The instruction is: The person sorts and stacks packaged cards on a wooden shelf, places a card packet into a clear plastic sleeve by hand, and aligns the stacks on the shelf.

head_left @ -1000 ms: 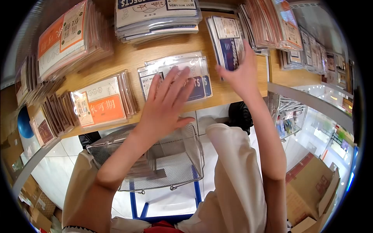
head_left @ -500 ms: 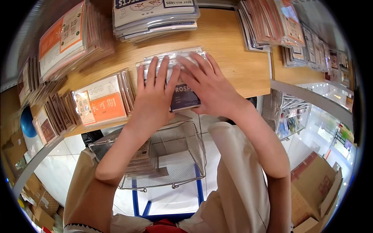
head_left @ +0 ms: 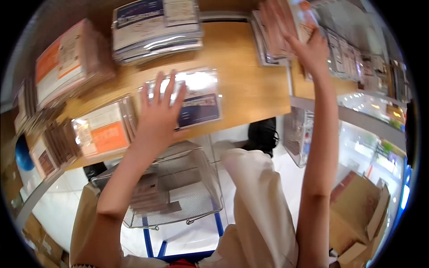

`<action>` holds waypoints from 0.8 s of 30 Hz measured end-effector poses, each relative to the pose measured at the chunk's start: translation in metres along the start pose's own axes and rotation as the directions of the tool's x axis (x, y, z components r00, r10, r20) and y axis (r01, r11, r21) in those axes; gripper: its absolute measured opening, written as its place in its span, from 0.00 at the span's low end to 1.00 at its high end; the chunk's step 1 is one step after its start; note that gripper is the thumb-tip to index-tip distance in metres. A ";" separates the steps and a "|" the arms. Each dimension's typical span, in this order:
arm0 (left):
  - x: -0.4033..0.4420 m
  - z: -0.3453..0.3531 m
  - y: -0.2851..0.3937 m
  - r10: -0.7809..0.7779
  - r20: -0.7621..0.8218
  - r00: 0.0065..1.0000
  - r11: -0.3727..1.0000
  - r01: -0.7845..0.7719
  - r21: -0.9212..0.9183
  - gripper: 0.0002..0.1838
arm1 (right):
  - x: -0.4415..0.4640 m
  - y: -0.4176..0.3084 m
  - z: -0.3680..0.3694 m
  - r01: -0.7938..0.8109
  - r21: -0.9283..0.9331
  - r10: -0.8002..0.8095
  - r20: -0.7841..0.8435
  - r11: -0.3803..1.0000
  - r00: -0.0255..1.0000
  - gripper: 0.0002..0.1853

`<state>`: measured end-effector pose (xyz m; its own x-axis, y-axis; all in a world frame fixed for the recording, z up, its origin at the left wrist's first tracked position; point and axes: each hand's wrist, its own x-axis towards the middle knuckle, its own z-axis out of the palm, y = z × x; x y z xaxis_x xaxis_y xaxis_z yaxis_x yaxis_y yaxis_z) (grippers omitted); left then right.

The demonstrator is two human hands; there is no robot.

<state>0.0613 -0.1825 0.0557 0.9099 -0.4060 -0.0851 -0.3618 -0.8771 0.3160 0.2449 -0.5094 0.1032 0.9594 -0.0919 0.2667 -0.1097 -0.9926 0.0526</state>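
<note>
My left hand [head_left: 160,109] lies with fingers spread on the left part of a flat packet [head_left: 201,109] in a clear plastic sleeve. The packet has a dark blue printed panel, and glare whitens its upper part. My right hand [head_left: 312,51] is at the upper right, against the near end of a stack of pinkish sleeved packets [head_left: 275,29]. Its thumb and fingers are apart, somewhat blurred, and I see nothing held between them.
A tall stack of blue-and-white packets [head_left: 156,33] stands at the back of the wooden shelf [head_left: 241,85]. Orange-and-white packets [head_left: 107,134] fill its left side. Below are a wire mesh basket [head_left: 196,203] with packets inside, a black bag [head_left: 262,134] and an open cardboard box [head_left: 357,205].
My right hand has left the blue-panelled packet and moved up and right to the pinkish stack. My left hand stays on the packet. The whole view has shifted slightly.
</note>
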 end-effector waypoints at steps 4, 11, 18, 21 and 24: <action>0.002 -0.007 0.005 -0.007 0.140 0.990 0.988 -0.015 0.155 0.51 | 0.013 0.011 -0.004 0.001 0.213 -0.018 0.077 0.977 0.997 0.44; -0.095 -0.069 -0.029 0.661 0.468 0.586 0.588 -0.792 0.162 0.35 | -0.044 -0.016 -0.019 0.018 0.342 0.104 -0.335 0.940 0.937 0.37; -0.181 -0.061 -0.060 0.510 -0.103 0.854 0.854 -0.517 -0.064 0.18 | -0.151 -0.147 -0.085 0.645 0.553 -0.535 -0.374 0.528 0.758 0.48; -0.186 -0.076 -0.085 0.492 -0.222 0.842 0.869 -0.491 0.060 0.13 | -0.187 -0.216 -0.087 0.678 0.672 -0.778 -0.241 0.297 0.580 0.49; -0.185 -0.088 -0.104 0.513 -0.391 0.764 0.858 -0.475 0.197 0.14 | -0.196 -0.274 -0.080 0.708 0.649 -0.912 -0.055 0.277 0.407 0.48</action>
<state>-0.0516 0.0062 0.1217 0.5890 -0.6596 0.4669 -0.7825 -0.6099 0.1254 0.0661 -0.2127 0.1137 0.4765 0.8718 0.1137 0.8178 -0.3920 -0.4214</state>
